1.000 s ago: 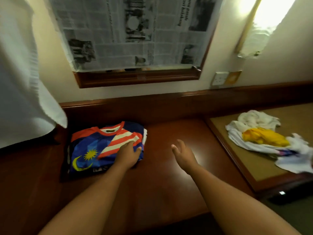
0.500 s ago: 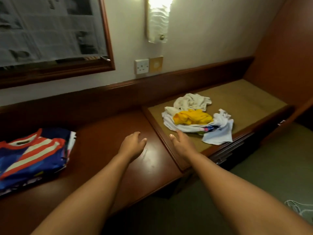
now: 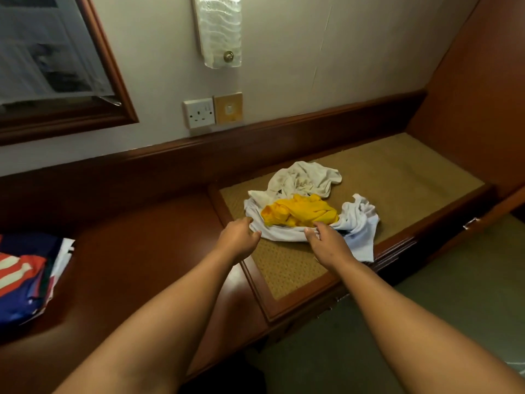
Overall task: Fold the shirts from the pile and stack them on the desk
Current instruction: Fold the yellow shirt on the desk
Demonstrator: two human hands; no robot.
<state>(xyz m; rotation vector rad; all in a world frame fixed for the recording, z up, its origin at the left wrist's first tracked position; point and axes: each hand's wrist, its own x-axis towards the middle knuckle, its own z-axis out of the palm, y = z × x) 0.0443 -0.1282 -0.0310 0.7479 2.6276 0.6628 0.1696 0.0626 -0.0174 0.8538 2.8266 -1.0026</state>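
Both arms are reaching forward, bare and side by side. The left hand (image 3: 240,235) and right hand (image 3: 326,242) are curling their fingers slightly.

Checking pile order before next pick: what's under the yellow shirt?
The yellow shirt lies on a white shirt, whose near edge both the left hand and right hand reach. Anything deeper is covered.
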